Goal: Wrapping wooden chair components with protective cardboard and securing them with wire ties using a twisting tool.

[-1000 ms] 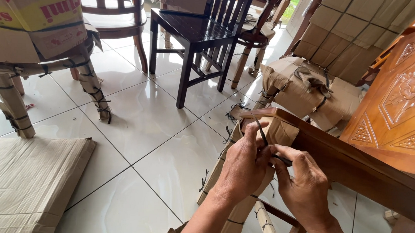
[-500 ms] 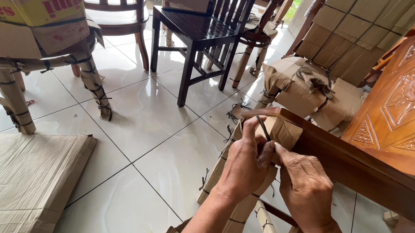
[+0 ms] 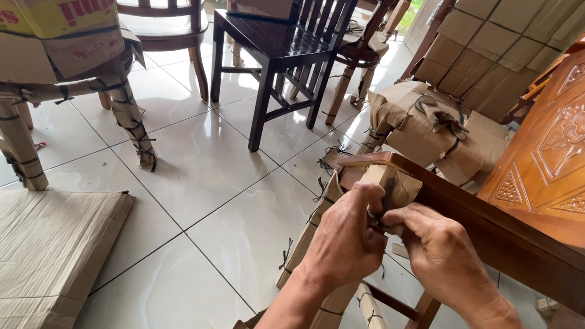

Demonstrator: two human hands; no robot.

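- Pinching a thin dark strap [image 3: 378, 219] between them, both hands meet at the front corner of a wooden chair frame [image 3: 502, 232], right where a fold of brown cardboard wrap [image 3: 391, 186] covers the top of the leg.
- Left hand [image 3: 345, 244] is curled shut, knuckles up, thumb and forefinger pressed together on the strap; it sits against the cardboard, seemingly to keep the wrap from slipping off the wood.
- Right hand [image 3: 444, 256] faces it from the other side, fingers closed on the same strap, so the two fists touch. Held this close, they look to be cinching or knotting the strap tight, though the knot itself is hidden between the fingers.
- Below the hands, the wrapped leg [image 3: 314, 252] runs down toward the floor with more dark ties spaced along it, each holding the cardboard snug to the wood.
- Bare polished rail of the frame stretches off to the right, with a carved orange-brown panel [image 3: 574, 146] leaning just behind it.
- Beyond the corner sits another chair bundled in cardboard [image 3: 441, 132], bound with straps, its padded back rising behind.
- Farther off on the white tiled floor [image 3: 198, 173] stands a dark unwrapped chair [image 3: 279, 43], and to the left a piece with cardboard-bound legs [image 3: 128, 116] under a printed carton.
- Flat cardboard sheets [image 3: 34, 251] lie stacked near the left, within reach.
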